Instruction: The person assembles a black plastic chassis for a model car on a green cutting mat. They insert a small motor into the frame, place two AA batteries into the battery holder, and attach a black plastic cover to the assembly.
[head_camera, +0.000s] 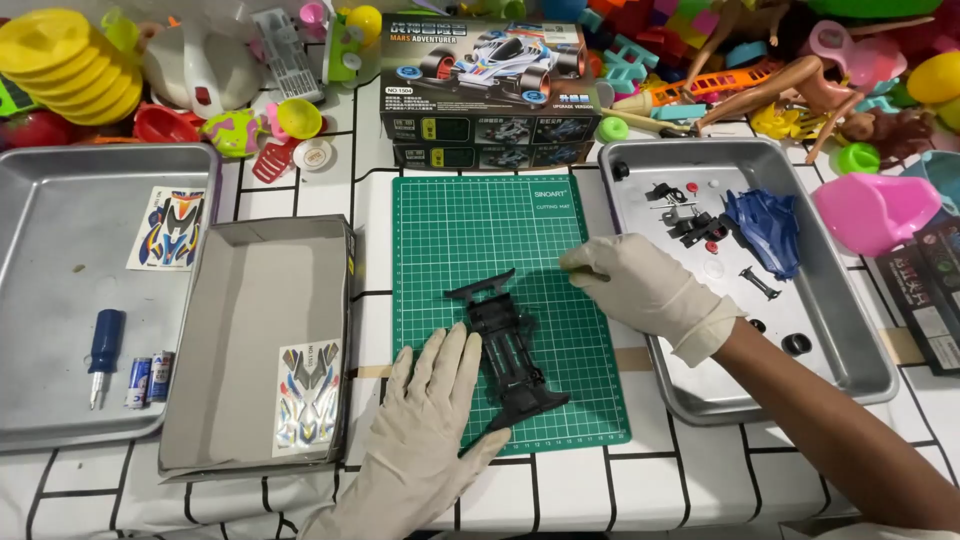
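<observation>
Chassis (505, 345), black, on green cutting mat (450, 230); left hand (425, 440) open beside it, right hand (640, 285) pinched, contents unclear; 2 metal trays (850, 330) flank.

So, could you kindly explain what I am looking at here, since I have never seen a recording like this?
This is a single view from a camera worn on a person's head, looking down at their own two gloved hands. The left hand rests flat beside a black toy car frame on a green cutting mat. The right hand pinches at the mat's edge; whether it holds a small part is too hard to tell. To the right, a metal tray holds a blue car shell and small parts. To the left lie an open cardboard box and another tray with a screwdriver. Colourful toys crowd the back.
</observation>
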